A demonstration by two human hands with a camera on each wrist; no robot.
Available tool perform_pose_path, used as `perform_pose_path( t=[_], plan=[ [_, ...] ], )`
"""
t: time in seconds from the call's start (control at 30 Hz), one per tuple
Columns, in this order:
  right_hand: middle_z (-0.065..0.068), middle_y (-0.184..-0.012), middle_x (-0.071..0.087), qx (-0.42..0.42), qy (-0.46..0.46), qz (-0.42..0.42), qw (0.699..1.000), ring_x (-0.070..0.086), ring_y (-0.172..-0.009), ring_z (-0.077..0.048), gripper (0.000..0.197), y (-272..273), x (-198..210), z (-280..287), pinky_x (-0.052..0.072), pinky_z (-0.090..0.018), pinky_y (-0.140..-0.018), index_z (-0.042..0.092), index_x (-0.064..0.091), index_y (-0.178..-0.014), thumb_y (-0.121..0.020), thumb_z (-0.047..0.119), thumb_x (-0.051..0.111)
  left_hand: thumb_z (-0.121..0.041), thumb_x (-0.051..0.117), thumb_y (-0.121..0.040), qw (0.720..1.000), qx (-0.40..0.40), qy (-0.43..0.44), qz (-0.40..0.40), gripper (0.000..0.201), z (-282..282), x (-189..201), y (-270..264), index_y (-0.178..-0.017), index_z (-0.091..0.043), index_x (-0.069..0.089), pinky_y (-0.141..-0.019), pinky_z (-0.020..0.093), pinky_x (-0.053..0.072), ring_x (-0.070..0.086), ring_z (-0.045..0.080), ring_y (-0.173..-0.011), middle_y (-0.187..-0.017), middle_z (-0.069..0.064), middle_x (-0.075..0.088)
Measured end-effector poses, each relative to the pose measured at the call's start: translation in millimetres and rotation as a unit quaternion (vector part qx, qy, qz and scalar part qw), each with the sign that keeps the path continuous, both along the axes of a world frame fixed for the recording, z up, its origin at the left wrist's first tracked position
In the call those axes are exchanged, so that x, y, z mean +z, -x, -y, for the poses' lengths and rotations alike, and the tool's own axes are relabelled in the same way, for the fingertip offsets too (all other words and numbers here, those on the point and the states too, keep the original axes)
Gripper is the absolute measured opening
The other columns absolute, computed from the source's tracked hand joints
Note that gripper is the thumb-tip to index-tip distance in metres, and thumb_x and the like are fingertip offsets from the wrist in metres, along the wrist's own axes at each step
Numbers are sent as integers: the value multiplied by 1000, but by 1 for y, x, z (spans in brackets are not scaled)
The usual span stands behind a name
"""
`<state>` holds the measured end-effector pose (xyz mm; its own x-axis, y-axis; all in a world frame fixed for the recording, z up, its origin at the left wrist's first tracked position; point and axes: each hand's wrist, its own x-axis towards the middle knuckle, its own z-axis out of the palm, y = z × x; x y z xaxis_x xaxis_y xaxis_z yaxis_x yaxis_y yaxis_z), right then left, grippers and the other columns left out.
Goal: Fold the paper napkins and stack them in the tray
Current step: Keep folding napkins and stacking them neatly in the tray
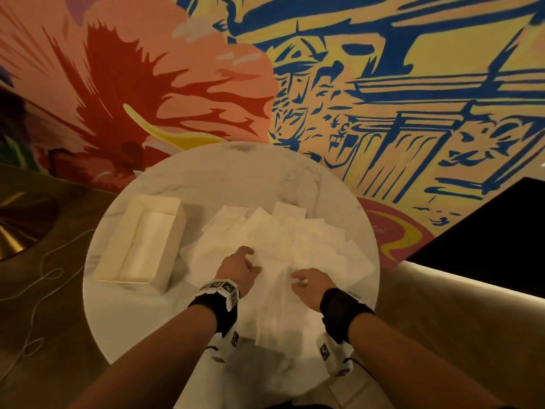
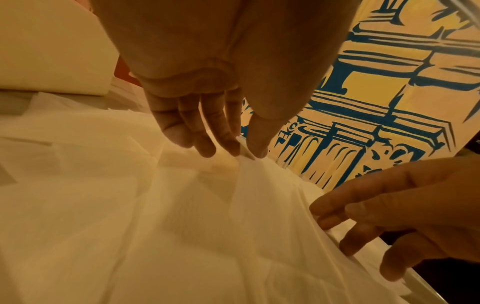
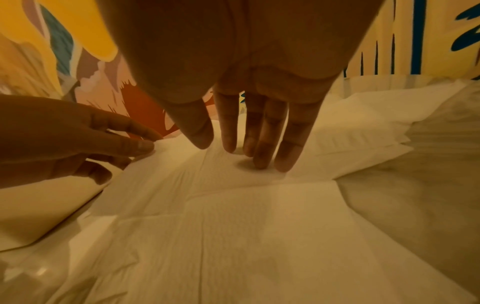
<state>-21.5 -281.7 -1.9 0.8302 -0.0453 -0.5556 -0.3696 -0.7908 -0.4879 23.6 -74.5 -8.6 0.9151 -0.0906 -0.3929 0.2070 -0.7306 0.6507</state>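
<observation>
A white paper napkin (image 1: 272, 302) lies spread on the round marble table (image 1: 132, 326), between my hands. My left hand (image 1: 250, 261) pinches its far corner between thumb and forefinger, which the left wrist view shows as the left hand (image 2: 246, 153) lifting the napkin (image 2: 207, 226) slightly. My right hand (image 1: 298, 281) presses straight fingers down on the sheet; the right wrist view has the right hand (image 3: 244, 158) flat on the napkin (image 3: 233, 226). A cream tray (image 1: 126, 281) stands to the left with folded napkins (image 1: 147, 246) inside.
A loose pile of unfolded napkins (image 1: 295, 231) covers the table's middle and far right. A painted wall rises behind the table. A black surface (image 1: 486, 231) and a pale padded edge (image 1: 442, 290) sit to the right. A thin cord (image 1: 44, 276) lies on the wooden floor at the left.
</observation>
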Motion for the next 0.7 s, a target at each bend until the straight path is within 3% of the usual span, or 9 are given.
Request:
perform_pose_path(
  t=[0.1, 0.2, 0.3, 0.43, 0.53, 0.6, 0.7],
  plan=[
    [-3, -140, 51, -4, -18, 3, 1000, 53, -123, -20, 39, -1, 1, 1, 41, -27, -105, 20, 56, -135, -97, 32, 55, -25, 67, -92, 999, 21, 27, 20, 37, 1, 5, -1, -126, -28, 53, -72, 25, 46, 60, 8, -78, -92, -11, 62],
    [-4, -129, 59, -33, -38, 30, 998, 58, -114, -21, 35, -7, 4, 2, 45, -30, -100, 21, 56, -131, -98, 34, 54, -22, 67, -92, 997, 34, 46, 48, 34, -1, 14, -3, -123, -31, 55, -71, 26, 49, 62, 10, -76, -93, -10, 61],
    [-2, -113, 60, -78, -87, 78, 990, 58, -102, -21, 37, -16, 8, -3, 46, -28, -92, 26, 47, -135, -99, 35, 51, -17, 64, -95, 993, 34, 64, 89, 32, -7, 24, -4, -122, -32, 59, -63, 19, 43, 59, 9, -74, -94, -8, 60],
    [-2, -108, 66, -113, -177, 99, 973, 63, -102, -22, 49, -28, 9, -21, 47, -34, -97, 39, 34, -142, -97, 43, 52, -12, 62, -95, 987, 19, 83, 134, 34, -17, 38, -1, -120, -35, 62, -67, 16, 40, 56, 8, -75, -92, -8, 58],
    [-6, -112, 67, -115, -220, 120, 961, 62, -104, -21, 36, -36, 13, -36, 47, -32, -96, 41, 45, -131, -97, 38, 56, -11, 63, -94, 984, 12, 82, 157, 34, -26, 47, 1, -118, -34, 63, -67, 10, 38, 56, 9, -76, -89, -10, 57],
    [-7, -109, 67, -111, -230, 144, 956, 62, -99, -20, 24, -41, 20, -45, 47, -25, -85, 37, 52, -119, -97, 28, 57, -12, 62, -94, 984, 9, 72, 166, 34, -35, 53, 3, -119, -34, 62, -65, 7, 37, 56, 8, -78, -88, -13, 56],
    [-5, -103, 64, -117, -247, 165, 948, 62, -94, -21, 18, -48, 30, -55, 46, -23, -78, 33, 58, -110, -95, 22, 61, -13, 62, -94, 983, 15, 72, 169, 32, -47, 60, 6, -119, -33, 62, -72, 16, 40, 56, 10, -79, -88, -13, 55]
  ],
)
